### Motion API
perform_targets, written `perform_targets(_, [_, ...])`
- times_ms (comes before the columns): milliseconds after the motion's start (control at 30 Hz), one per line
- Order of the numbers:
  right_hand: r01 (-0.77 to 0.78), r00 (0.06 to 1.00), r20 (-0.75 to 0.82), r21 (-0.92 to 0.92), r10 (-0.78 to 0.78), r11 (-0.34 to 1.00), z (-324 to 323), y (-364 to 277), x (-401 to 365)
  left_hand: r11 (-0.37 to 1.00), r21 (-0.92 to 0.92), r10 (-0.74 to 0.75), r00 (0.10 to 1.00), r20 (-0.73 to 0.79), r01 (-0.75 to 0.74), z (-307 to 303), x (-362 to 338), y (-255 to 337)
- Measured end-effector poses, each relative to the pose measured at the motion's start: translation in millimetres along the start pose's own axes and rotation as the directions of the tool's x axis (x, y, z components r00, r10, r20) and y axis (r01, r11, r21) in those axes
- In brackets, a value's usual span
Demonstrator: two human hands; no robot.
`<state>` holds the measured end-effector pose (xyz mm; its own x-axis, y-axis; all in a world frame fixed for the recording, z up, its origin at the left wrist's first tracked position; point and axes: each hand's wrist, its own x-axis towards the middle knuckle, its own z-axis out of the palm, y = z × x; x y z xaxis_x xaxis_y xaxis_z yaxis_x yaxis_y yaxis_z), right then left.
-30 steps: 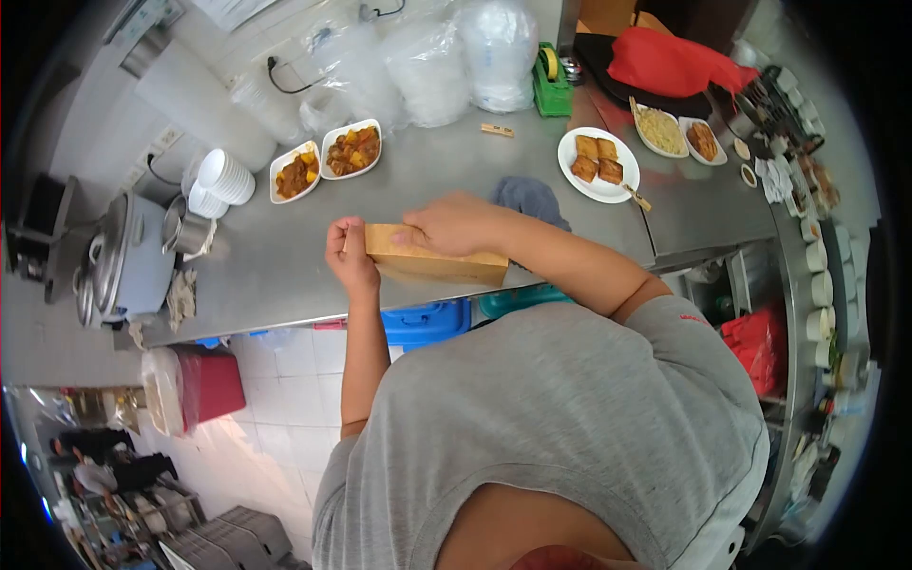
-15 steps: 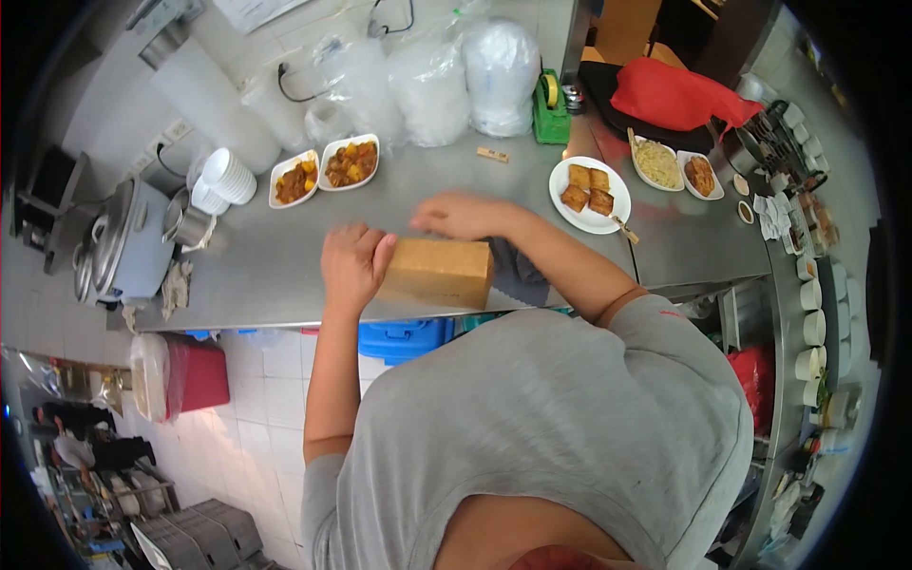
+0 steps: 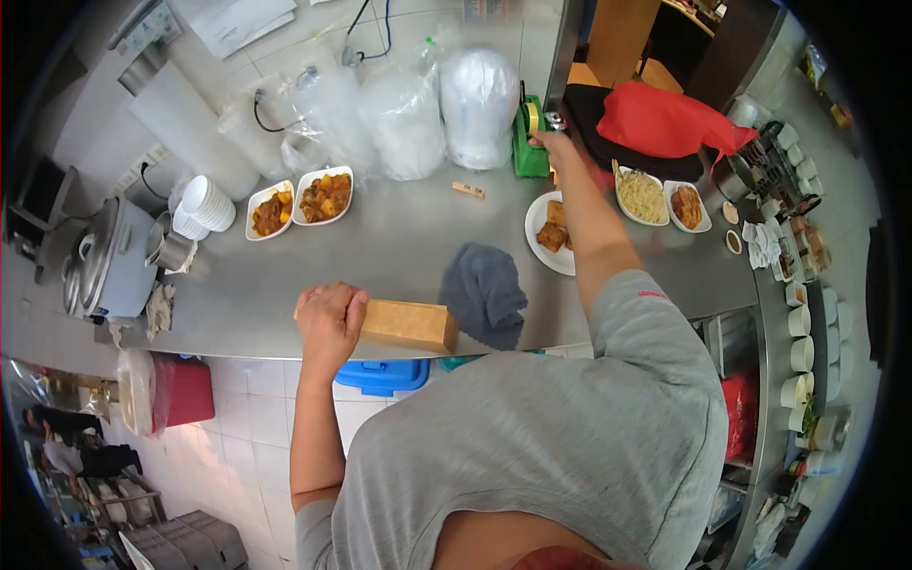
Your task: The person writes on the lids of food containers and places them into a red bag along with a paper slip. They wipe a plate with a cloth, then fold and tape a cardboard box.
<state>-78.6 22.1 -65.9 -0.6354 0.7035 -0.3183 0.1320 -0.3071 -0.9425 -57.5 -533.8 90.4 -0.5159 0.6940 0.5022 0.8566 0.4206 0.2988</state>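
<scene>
My left hand [image 3: 331, 321] is closed over the left end of a brown paper bag [image 3: 408, 324], folded into a block and lying along the counter's front edge. A crumpled grey cloth [image 3: 483, 294] lies just right of the bag. Stretched out to the far side, my right hand [image 3: 553, 147] has its fingers closed at the front of a green tape dispenser [image 3: 522, 157], by its yellow tape roll [image 3: 533, 120]. Beneath my right forearm, a white plate [image 3: 538, 245] with browned square pieces of food is partly hidden.
Two white dishes of stew [image 3: 323, 197] stand at the back left, near stacked white cups [image 3: 208, 203]. Bagged plastic containers [image 3: 480, 109] line the wall. A small wooden clip [image 3: 468, 190] lies mid-counter. A noodle dish [image 3: 642, 197] and red bag [image 3: 670, 119] are on the right.
My right hand has gone from beside the paper bag to the tape dispenser. My left hand stays on the bag, now nearer the front edge. The grey cloth has come into full view.
</scene>
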Motion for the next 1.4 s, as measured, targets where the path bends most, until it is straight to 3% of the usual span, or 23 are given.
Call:
perform_targets(100, [0.006,0.998,-0.059,0.002,-0.006,1.0,-15,15,6,0.999,0.031,-0.01,1.0,-0.011,0.011,2,1,3])
perform_targets(133, [-0.023,0.993,-0.117,0.028,0.026,0.999,3,-10,-59,0.999,0.035,-0.017,1.0,-0.014,0.017,2,2,3])
perform_targets(400, [0.263,0.951,-0.013,-0.487,-0.308,0.833,-27,61,13,0.998,0.056,-0.007,0.999,-0.039,0.009,8,6,0])
perform_targets(467, [0.191,0.964,0.019,-0.746,-0.266,0.638,-24,47,7,0.998,0.054,-0.012,0.998,-0.056,0.015,7,6,3])
perform_targets(533, [0.014,0.994,-0.004,-0.986,-0.111,0.166,-18,-4,-35,0.998,0.063,-0.024,0.998,-0.061,0.028,5,6,4])
perform_targets(633, [-0.273,0.947,-0.316,-0.887,-0.06,0.373,-24,-10,-55,0.998,0.053,-0.034,0.997,-0.076,0.038,4,6,5])
perform_targets(667, [0.033,0.99,-0.004,-0.966,-0.143,0.256,-25,-25,-48,0.999,0.032,-0.028,0.995,-0.095,0.031,4,7,4])
perform_targets(700, [0.336,0.935,0.315,-0.934,-0.165,0.118,-27,-33,-44,0.999,0.011,-0.033,0.994,-0.102,0.034,5,3,4])
perform_targets(733, [0.609,0.785,0.605,-0.793,-0.135,-0.013,-22,-36,-42,0.999,0.01,-0.039,0.994,-0.107,0.04,6,1,4])
perform_targets(767, [0.548,0.835,0.547,-0.819,-0.061,0.167,17,-69,-100,0.999,0.011,-0.042,0.993,-0.109,0.044,7,2,2])
perform_targets(800, [0.646,0.736,0.673,-0.665,-0.074,0.374,44,-83,-132,0.999,0.015,-0.04,0.993,-0.11,0.041,7,2,1])
perform_targets(867, [0.781,0.469,0.88,-0.378,-0.068,0.496,103,-110,-224,0.999,0.012,-0.048,0.994,-0.095,0.05,7,1,-1])
perform_targets(933, [0.839,0.235,0.965,-0.26,0.111,0.478,150,-114,-283,0.998,0.021,-0.05,0.995,-0.086,0.052,8,1,-1])
perform_targets(1000, [0.86,0.13,0.965,-0.224,0.229,0.458,186,-100,-324,0.998,0.047,-0.048,0.996,-0.076,0.051,7,1,-1])
perform_targets(1067, [0.933,0.009,0.936,-0.135,0.353,0.335,218,-82,-337,0.998,0.054,-0.035,0.996,-0.084,0.04,8,0,-4])
perform_targets(1167, [0.922,-0.06,0.814,-0.176,0.578,0.343,248,-57,-315,0.998,0.054,-0.02,0.994,-0.105,0.026,11,-2,-7])
perform_targets(1267, [0.834,-0.026,0.733,-0.359,0.68,0.419,253,-44,-295,0.999,0.036,-0.032,0.996,-0.08,0.035,8,-2,-5])
perform_targets(1367, [0.606,0.04,0.725,-0.565,0.688,0.56,236,-21,-286,0.999,0.043,-0.014,0.998,-0.056,0.017,4,-2,0])
perform_targets(1400, [0.509,0.016,0.729,-0.595,0.684,0.622,228,3,-279,0.999,0.054,-0.001,0.998,-0.056,0.004,3,-2,1])
